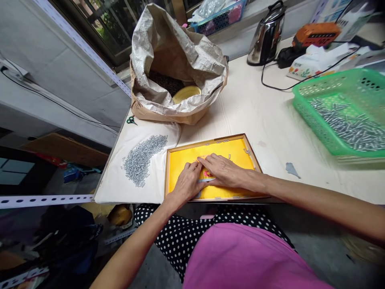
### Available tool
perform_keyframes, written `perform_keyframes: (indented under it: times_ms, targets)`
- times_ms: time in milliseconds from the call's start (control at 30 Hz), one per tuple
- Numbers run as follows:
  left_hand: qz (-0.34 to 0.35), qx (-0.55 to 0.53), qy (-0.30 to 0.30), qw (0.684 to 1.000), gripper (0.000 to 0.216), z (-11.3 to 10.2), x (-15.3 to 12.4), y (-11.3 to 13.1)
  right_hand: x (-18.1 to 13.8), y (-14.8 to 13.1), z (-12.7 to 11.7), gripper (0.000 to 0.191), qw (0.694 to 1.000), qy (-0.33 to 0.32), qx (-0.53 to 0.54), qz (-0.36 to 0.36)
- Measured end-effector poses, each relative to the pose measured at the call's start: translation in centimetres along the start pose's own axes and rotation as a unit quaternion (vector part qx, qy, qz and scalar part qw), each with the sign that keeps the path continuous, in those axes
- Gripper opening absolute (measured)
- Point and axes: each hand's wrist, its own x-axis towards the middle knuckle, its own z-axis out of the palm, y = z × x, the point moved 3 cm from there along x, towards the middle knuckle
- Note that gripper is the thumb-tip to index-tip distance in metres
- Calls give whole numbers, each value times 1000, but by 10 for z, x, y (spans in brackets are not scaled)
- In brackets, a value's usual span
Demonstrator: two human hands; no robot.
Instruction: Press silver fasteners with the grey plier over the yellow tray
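A shallow tray (180,160) with a yellow bottom and a brown rim lies at the table's front edge. Over its middle my left hand (189,181) and my right hand (221,171) meet, fingertips and thumbs close together. Between them shows a small orange-and-pink piece (207,173) with a pale grey strip (205,180) under it. Both hands have their fingers bent and pressed in; what the fingertips hold is hidden. Several small metal pins (246,151) lie along the tray's rim. To the left, a heap of similar small metal pins (142,160) rests on white cloth.
Behind the tray stands an open woven sack (177,112) with dark grains and a yellow bowl (187,94). A green basket (339,148) of metal pins is at the right. Small scissors (131,120), a steel kettle (266,36) and a grey scrap (292,169) are also on the table.
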Motion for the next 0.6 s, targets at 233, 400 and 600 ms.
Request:
perform_keyframes:
  times_ms: [233,400,600]
  targets:
    - [17,57,-17,998,44,1,4,1,-10,-1,-7,30,998,-31,-54,31]
    - [3,56,-6,998,18,9,3,2,-11,-10,3,16,998,-41,-22,46]
    - [16,64,85,994,26,20,-8,0,-6,3,-8,32,997,-48,-36,52]
